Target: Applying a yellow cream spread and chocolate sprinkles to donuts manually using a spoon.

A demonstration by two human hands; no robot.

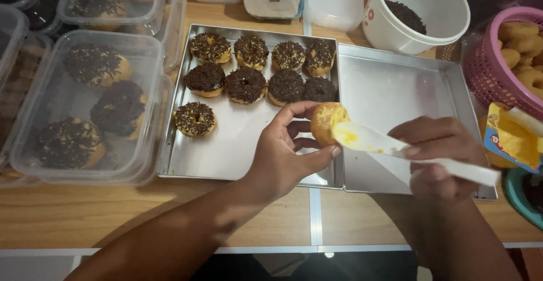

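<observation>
Here, wooden table [85, 213], steel trays [396, 89], sprinkled donuts [246, 83]

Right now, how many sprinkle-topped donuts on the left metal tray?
9 on the left metal tray: four in the back row, four in the middle row, one alone front left. None look hidden.

Golden doughnut [327, 121]; white spatula [396, 148] smeared yellow; tray doughnuts [246, 84] dark-brown-sprinkled; pink basket [489, 72]; silver trays [396, 89].
</observation>
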